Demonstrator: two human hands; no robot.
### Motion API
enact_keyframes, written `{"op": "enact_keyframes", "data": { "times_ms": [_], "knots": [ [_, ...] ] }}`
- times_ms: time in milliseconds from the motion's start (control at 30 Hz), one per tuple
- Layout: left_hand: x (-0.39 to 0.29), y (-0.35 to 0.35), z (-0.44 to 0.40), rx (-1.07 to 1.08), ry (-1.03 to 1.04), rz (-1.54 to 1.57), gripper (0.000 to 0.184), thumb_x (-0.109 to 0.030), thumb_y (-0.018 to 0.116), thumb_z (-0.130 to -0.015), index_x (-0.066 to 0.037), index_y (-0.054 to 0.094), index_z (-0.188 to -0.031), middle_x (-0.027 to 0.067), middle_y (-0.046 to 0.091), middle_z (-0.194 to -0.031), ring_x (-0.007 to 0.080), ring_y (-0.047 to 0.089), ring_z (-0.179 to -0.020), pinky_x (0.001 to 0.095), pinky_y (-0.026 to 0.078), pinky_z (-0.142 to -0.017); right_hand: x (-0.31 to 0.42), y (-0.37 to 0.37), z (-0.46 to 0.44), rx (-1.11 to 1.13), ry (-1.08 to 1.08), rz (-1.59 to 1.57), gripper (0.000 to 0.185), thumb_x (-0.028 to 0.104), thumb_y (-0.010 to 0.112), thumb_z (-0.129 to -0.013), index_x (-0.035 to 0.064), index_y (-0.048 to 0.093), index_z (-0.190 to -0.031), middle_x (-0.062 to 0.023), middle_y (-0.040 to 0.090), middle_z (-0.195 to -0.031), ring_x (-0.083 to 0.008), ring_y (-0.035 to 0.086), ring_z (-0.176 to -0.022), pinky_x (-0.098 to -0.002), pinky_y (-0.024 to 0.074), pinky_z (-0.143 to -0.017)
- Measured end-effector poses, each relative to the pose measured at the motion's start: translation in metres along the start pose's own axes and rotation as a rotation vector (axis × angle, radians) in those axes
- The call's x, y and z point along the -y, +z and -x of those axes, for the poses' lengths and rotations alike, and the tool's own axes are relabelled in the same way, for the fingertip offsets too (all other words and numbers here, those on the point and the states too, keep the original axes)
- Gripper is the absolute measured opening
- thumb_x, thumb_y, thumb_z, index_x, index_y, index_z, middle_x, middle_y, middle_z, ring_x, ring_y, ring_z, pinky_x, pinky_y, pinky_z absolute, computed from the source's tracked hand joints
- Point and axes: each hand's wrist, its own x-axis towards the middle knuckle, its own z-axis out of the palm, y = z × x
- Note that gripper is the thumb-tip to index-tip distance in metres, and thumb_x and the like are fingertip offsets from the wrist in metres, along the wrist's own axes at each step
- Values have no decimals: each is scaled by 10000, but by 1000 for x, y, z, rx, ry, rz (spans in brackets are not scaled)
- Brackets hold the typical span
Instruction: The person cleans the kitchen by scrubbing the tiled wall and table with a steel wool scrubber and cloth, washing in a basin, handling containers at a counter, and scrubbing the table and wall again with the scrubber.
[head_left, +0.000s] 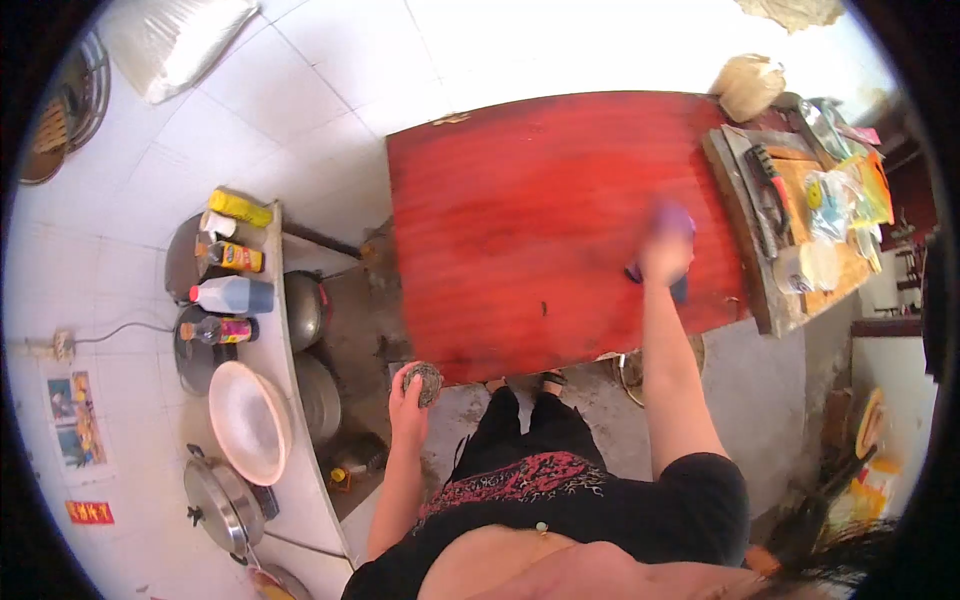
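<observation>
A large rectangular table with a streaked, glossy red top stands in front of the person. Beyond its left edge runs a narrow white counter, carrying a wide cream-coloured round basin and a lidded silver metal pot. Along the table's right edge lies a thick, worn wooden board with plastic packets on it. A crumpled tan bag sits at the far right corner. A purple and dark-blue cloth is on the red top, nearer the right edge than the left. The right hand is over this cloth; motion blurs its fingers, so I cannot tell how tightly they grip. The left hand, by the near left corner, has its fingers clamped around a round grey-brown scouring pad. A tiny dark speck lies toward the near edge.
</observation>
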Motion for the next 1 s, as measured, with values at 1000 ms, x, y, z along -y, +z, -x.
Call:
{"op": "enact_keyframes", "data": {
  "times_ms": [1000],
  "knots": [
    [-103, -41, -111, 199, 268, -256, 270, -169, 543, -905, -113, 516, -1168, 8, 565, -1001, 91, 528, -873, 214, 425, -753, 196, -47, 254, 854, -670, -941, 373, 139, 529, -895, 87, 492, -1262, -134, 469, -1268, -250, 514, -1067, -358, 426, -856]
  ]
}}
